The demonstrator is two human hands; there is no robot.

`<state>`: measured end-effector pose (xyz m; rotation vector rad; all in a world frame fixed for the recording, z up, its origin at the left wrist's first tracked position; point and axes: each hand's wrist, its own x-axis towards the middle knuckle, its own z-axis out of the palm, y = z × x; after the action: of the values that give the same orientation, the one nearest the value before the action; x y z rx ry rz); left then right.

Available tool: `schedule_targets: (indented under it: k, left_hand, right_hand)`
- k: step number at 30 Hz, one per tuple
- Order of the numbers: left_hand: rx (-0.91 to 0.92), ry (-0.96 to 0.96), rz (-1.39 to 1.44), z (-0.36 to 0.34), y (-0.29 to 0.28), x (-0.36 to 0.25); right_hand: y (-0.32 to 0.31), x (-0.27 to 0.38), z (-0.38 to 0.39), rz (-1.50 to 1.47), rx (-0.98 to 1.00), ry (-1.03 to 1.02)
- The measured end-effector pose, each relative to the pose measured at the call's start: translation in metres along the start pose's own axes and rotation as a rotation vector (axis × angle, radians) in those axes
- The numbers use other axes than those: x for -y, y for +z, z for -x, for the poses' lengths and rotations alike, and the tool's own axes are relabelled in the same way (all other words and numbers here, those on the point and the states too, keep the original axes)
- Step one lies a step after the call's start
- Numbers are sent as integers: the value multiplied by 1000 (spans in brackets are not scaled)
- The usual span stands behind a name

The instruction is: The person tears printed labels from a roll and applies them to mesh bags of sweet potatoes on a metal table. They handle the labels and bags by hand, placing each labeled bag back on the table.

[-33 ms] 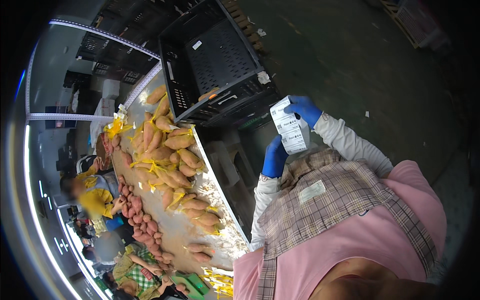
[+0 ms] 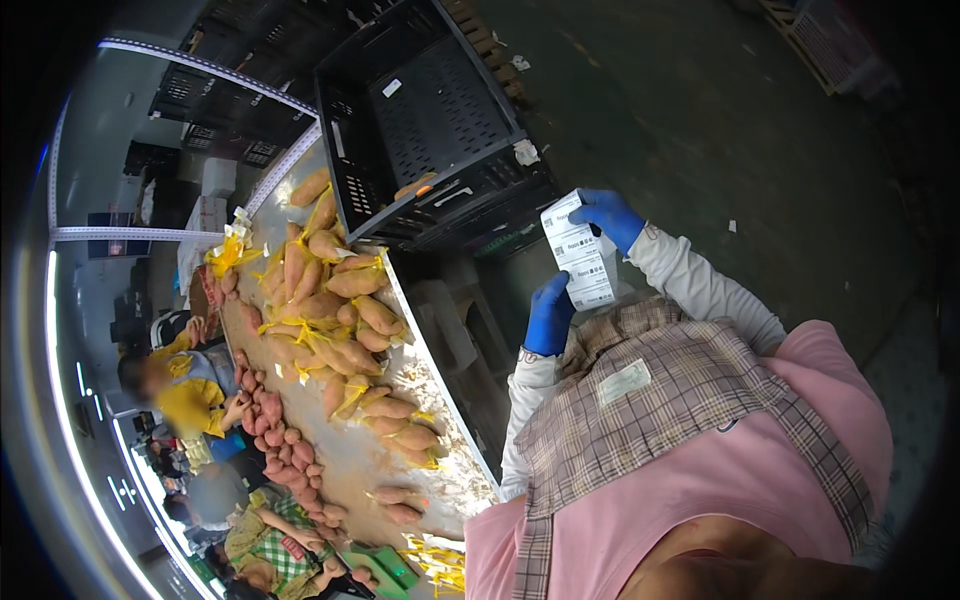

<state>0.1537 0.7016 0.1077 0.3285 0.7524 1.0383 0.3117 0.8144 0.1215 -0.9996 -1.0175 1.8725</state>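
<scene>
Both my hands wear blue gloves and are on a white strip of printed labels [image 2: 580, 260] in front of my plaid apron. My right hand [image 2: 610, 218] grips the top of the strip, and my left hand [image 2: 549, 312] pinches its lower left edge. To their left, several yellow net bags of sweet potatoes [image 2: 350, 320] lie on the worktable [image 2: 390, 520], beside a long heap of loose reddish sweet potatoes [image 2: 280, 440]. A black slatted crate [image 2: 430, 120], with a few sweet potatoes showing at its near side, stands at the table's far end, just beyond my hands.
Co-workers in yellow [image 2: 190, 405] and green check [image 2: 260, 545] work across the table. A green device [image 2: 390, 570] and yellow netting [image 2: 445, 565] lie near the bottom. Stacked black crates [image 2: 230, 80] stand at upper left, and a pallet [image 2: 800, 45] is on the dark floor at upper right.
</scene>
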Motion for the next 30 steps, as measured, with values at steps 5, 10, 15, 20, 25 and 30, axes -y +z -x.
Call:
schedule_targets:
  k: [5,10,15,20,25,30]
  left_hand:
    - [-133,-22,-178,8,8,3]
    - [-207,-16,-275,6,10,9]
    - [-303,109,-292,-1,10,-9]
    - [-383,217,-260,-19,-8,-34]
    - [-441,210,-267,-24,-9,-35]
    - [-406,167,-245,-25,-8,-33]
  right_hand:
    - [-1,-10,7,30,-39,2]
    - [4,-1,17,-35,-65,32]
    - [-1,-24,26,-388,111,272]
    - [7,-34,56,-234,231,494]
    - [5,-50,53,235,241,361]
    - [11,-59,55,208,222,227]
